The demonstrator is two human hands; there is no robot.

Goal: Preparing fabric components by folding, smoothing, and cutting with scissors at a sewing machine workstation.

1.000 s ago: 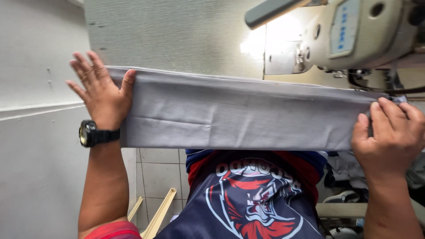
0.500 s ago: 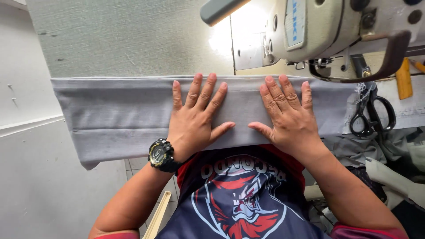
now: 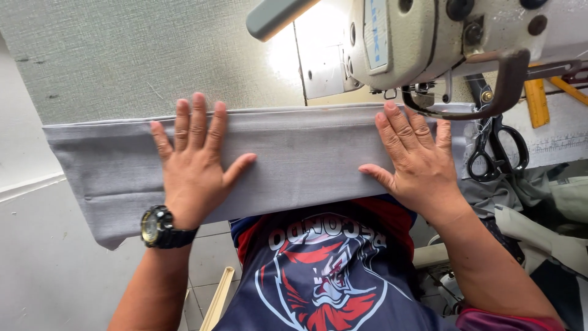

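Head view: both hands now press flat, fingers spread, nothing gripped, on the folded grey fabric strip (image 3: 294, 162) at the worktop's edge; left hand (image 3: 193, 162) has moved inward, right hand (image 3: 416, 162) sits below the cream sewing machine (image 3: 429, 43), smoothing replacing stretching.

Left hand (image 3: 193, 165) and right hand (image 3: 419, 162) lie flat, palms down, fingers spread.

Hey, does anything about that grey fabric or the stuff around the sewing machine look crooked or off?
Mostly tidy. The grey fabric lies flat under both hands, but its left end overhangs the table edge and sags, with a crease across it.
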